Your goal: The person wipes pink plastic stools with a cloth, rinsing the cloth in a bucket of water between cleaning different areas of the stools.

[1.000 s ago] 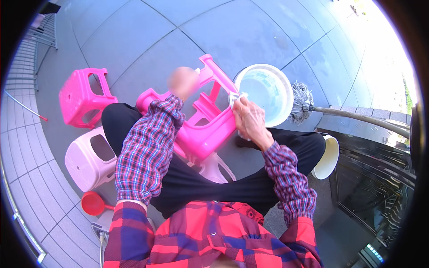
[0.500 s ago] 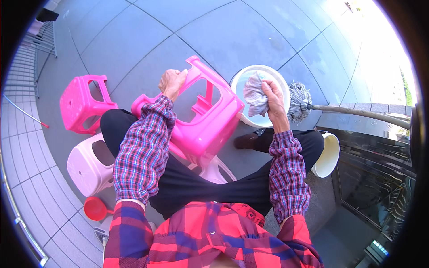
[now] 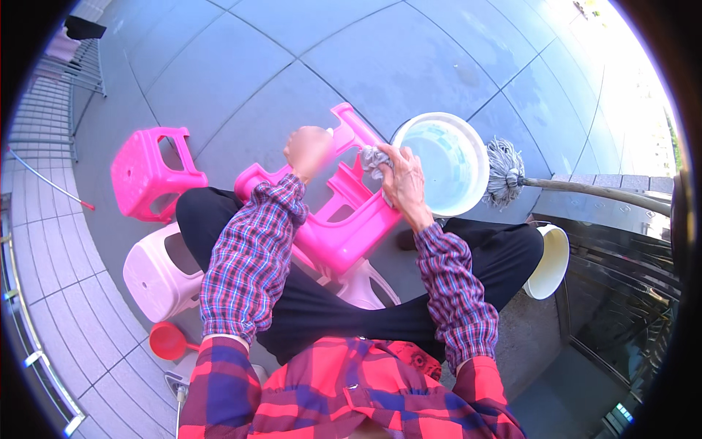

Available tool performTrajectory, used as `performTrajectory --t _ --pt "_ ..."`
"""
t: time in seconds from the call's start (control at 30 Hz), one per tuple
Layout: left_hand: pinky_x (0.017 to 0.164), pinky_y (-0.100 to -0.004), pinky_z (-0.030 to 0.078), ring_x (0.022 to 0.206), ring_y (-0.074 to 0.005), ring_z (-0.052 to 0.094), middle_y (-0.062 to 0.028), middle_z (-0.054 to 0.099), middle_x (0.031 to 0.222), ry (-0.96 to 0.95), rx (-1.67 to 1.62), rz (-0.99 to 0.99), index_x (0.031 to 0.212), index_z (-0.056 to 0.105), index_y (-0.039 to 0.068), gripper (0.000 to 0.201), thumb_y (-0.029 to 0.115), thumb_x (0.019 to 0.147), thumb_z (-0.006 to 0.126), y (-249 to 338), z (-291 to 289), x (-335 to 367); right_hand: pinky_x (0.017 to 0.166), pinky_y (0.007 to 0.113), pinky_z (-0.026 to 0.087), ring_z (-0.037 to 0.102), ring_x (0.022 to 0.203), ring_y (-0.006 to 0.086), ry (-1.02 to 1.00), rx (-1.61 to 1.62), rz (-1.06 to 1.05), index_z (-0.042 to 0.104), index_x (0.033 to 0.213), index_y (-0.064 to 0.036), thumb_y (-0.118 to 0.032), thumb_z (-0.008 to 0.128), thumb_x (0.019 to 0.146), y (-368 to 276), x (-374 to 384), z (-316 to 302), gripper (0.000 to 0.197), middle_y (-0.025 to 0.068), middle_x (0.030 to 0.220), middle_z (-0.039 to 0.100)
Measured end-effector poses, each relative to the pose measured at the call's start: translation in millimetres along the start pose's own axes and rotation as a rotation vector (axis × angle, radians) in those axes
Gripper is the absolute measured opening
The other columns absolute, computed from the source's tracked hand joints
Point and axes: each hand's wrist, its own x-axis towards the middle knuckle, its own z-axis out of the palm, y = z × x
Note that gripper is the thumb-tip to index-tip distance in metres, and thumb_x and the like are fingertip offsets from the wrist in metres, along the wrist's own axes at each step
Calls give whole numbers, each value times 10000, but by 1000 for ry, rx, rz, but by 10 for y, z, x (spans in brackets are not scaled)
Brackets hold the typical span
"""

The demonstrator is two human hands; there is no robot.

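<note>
A bright pink plastic stool (image 3: 333, 238) lies tipped between my knees, its legs pointing away from me. My left hand (image 3: 308, 152), smeared by motion, is closed at the edge of one of its legs. In my right hand (image 3: 404, 181) is a bunched grey cloth (image 3: 374, 159), pressed against the stool's right side. Part of the cloth is hidden under my fingers. Beneath the tipped stool a pale pink stool (image 3: 360, 291) shows in part. Just right of my right hand stands a white bucket (image 3: 482, 161) holding water.
Another bright pink stool (image 3: 135, 175) and a pale pink one (image 3: 150, 274) stand at left. Near them lies a red dipper (image 3: 168, 341). A grey string mop (image 3: 504, 174) rests beyond the bucket, and a cream bucket (image 3: 550, 262) sits by my right knee.
My right hand has brought the cloth from over the white bucket leftward onto the stool. The stool has tilted, and my left hand has shifted slightly right and nearer to me.
</note>
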Motion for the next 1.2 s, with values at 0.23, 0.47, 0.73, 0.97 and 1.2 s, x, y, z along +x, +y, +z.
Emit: performTrajectory --t 0.23,0.47,0.73,0.97,1.2 --pt "560 -409 420 602 -327 576 -116 588 591 35 68 10 596 615 98 336 406 730 610 37 45 -35 787 427 429 528 904 358 32 72 41 567 1077 -111 -117 557 784 38 744 419 293 157 909 541" --pt "564 -407 420 599 -319 575 -112 580 578 -14 -25 -68 573 597 92 344 393 739 604 40 -4 -68 733 437 451 551 879 349 -67 -123 -59 560 1029 -135 -165 628 718 -148 367 266 319 163 945 550" --pt "552 -402 407 563 -295 571 -110 565 542 56 -4 35 549 583 71 388 410 736 608 49 98 -60 776 444 450 575 915 353 -162 -24 287 535 1060 -106 -265 620 738 252 814 261 370 175 947 599" --pt "511 -370 340 487 -212 486 -44 456 475 -16 -91 -111 481 492 69 455 426 740 601 -32 4 -42 822 413 435 564 955 372 -274 210 188 526 1085 -30 -306 650 749 633 77 -156 453 236 1001 594" --pt "477 -335 271 477 -106 354 7 357 471 -110 -301 -40 505 419 53 476 374 819 575 -213 -118 -493 791 274 438 540 907 128 -459 813 499 546 1132 -38 -143 680 743 688 -310 -433 424 70 1008 584"
